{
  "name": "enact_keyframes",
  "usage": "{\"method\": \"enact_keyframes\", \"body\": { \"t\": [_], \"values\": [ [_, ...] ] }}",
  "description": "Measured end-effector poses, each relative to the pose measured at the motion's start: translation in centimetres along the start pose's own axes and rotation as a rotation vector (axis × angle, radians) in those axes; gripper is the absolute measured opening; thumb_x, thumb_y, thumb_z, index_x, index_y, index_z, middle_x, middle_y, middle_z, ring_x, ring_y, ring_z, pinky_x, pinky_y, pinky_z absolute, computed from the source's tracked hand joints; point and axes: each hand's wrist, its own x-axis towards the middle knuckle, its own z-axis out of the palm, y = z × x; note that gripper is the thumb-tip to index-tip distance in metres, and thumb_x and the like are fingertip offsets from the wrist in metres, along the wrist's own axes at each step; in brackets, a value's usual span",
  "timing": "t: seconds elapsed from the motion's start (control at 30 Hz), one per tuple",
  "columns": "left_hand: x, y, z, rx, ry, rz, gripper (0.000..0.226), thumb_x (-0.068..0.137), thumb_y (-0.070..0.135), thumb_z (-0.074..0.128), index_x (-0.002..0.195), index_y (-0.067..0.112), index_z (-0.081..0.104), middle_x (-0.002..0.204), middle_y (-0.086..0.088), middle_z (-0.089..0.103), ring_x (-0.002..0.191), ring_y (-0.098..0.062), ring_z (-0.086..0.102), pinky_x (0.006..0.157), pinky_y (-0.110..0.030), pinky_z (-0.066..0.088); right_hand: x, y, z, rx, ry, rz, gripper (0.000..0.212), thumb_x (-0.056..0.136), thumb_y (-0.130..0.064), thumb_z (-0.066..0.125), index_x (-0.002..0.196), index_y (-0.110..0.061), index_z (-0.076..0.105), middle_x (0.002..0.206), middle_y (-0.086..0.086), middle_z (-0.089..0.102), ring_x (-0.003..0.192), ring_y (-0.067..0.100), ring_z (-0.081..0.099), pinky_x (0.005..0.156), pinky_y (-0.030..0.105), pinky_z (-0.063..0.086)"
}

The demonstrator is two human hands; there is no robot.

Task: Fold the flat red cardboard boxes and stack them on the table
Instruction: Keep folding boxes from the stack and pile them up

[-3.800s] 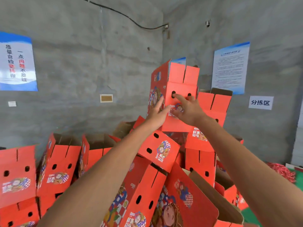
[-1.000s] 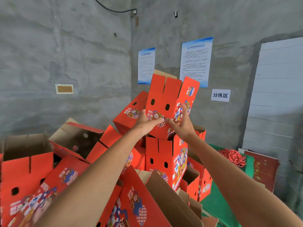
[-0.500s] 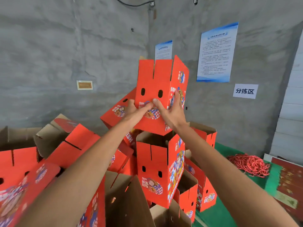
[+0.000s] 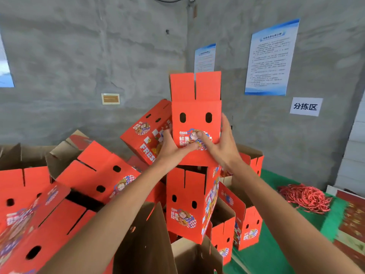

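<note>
A folded red box (image 4: 195,115) is held upright at 12 o'clock, top flaps raised, gripped at its lower sides by the left hand (image 4: 170,148) and right hand (image 4: 221,145), thumbs across the front. It is perched directly above another upright box (image 4: 187,202) in the pile.

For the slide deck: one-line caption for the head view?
Both hands, left hand and right hand, hold a folded red cardboard box atop another upright red box.
</note>
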Motion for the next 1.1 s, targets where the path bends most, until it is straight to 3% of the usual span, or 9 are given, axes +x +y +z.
{"method": "enact_keyframes", "body": {
  "t": [0.1,0.2,0.33,0.5,0.6,0.7,0.8,0.9,1.1],
  "values": [
    [-0.7,-0.3,-0.5,0.0,-0.049,-0.03,0.081,0.066,0.057,0.089,0.13,0.037,0.043,0.119,0.019,0.064,0.099,0.011,0.063,0.074,-0.008,0.047,-1.4,0.2,0.2,-0.01,0.009,0.025,0.091,0.083,-0.078,0.066,0.156,-0.042,0.026,0.151,-0.017,0.045,0.142,0.005,0.043,0.114,0.047,0.045],
    [-1.0,-0.2,-0.6,0.032,-0.076,-0.059,0.084,0.067,0.062,0.087,0.133,0.033,0.044,0.124,0.013,0.062,0.108,0.0,0.063,0.09,-0.024,0.051,-1.5,0.1,-0.1,0.011,-0.005,0.072,0.079,0.085,-0.08,0.062,0.15,-0.047,0.032,0.147,-0.021,0.048,0.139,0.001,0.046,0.113,0.046,0.046],
    [-1.3,0.4,-1.2,0.055,-0.031,-0.052,0.07,0.069,0.067,0.084,0.123,0.036,0.05,0.118,0.019,0.066,0.107,0.001,0.064,0.09,-0.028,0.051,-1.4,-0.7,-0.9,0.049,0.017,0.155,0.056,0.082,-0.086,0.057,0.129,-0.068,0.032,0.128,-0.054,0.035,0.122,-0.021,0.044,0.114,0.039,0.042],
    [-1.7,2.0,-3.2,0.014,0.004,-0.038,0.084,0.063,0.077,0.078,0.129,0.034,0.048,0.124,0.023,0.058,0.104,0.016,0.057,0.085,-0.009,0.041,-1.3,-3.1,-1.8,0.032,0.146,0.179,0.106,0.081,-0.087,0.054,0.161,-0.023,0.024,0.165,-0.005,0.032,0.148,0.014,0.037,0.122,0.047,0.034],
    [-2.0,2.5,-5.8,0.104,0.034,-0.024,0.103,0.066,0.081,0.072,0.148,0.026,0.04,0.143,0.01,0.051,0.125,-0.007,0.055,0.106,-0.031,0.046,-1.3,-6.9,-0.7,-0.068,0.372,-0.034,0.086,0.091,-0.071,0.059,0.153,-0.015,0.039,0.155,0.0,0.044,0.143,0.016,0.041,0.119,0.046,0.034],
    [-3.0,3.1,-9.2,0.18,0.126,0.075,0.083,0.077,0.065,0.077,0.142,0.027,0.044,0.139,0.006,0.056,0.121,-0.011,0.061,0.107,-0.041,0.05,-1.3,-11.8,2.6,-0.216,0.483,-0.394,0.057,0.098,-0.045,0.067,0.139,-0.008,0.055,0.145,0.008,0.054,0.137,0.025,0.049,0.116,0.042,0.035],
    [-5.0,3.9,-14.4,0.275,0.22,0.141,0.063,0.083,0.059,0.076,0.132,0.028,0.051,0.126,0.012,0.063,0.113,-0.006,0.066,0.101,-0.042,0.053,-2.3,-16.9,8.0,-0.226,0.32,-0.54,0.045,0.096,-0.033,0.07,0.133,-0.009,0.062,0.134,0.008,0.062,0.127,0.027,0.056,0.11,0.038,0.038],
    [-8.3,3.8,-21.3,0.373,0.281,0.15,0.073,0.078,0.07,0.061,0.135,0.026,0.052,0.127,0.012,0.062,0.108,-0.009,0.067,0.097,-0.039,0.055,-4.7,-20.5,14.1,-0.204,0.134,-0.509,0.045,0.096,-0.03,0.07,0.134,-0.008,0.061,0.128,0.008,0.065,0.12,0.031,0.059,0.106,0.045,0.043],
    [-17.2,-0.1,-37.8,0.441,0.386,0.081,0.058,0.087,0.054,0.068,0.133,0.021,0.055,0.119,0.004,0.07,0.106,-0.018,0.07,0.095,-0.045,0.056,-12.3,-27.7,27.8,-0.194,-0.063,-0.461,0.054,0.095,-0.039,0.069,0.137,-0.007,0.059,0.121,0.012,0.068,0.117,0.037,0.06,0.102,0.049,0.044]
  ]
}}
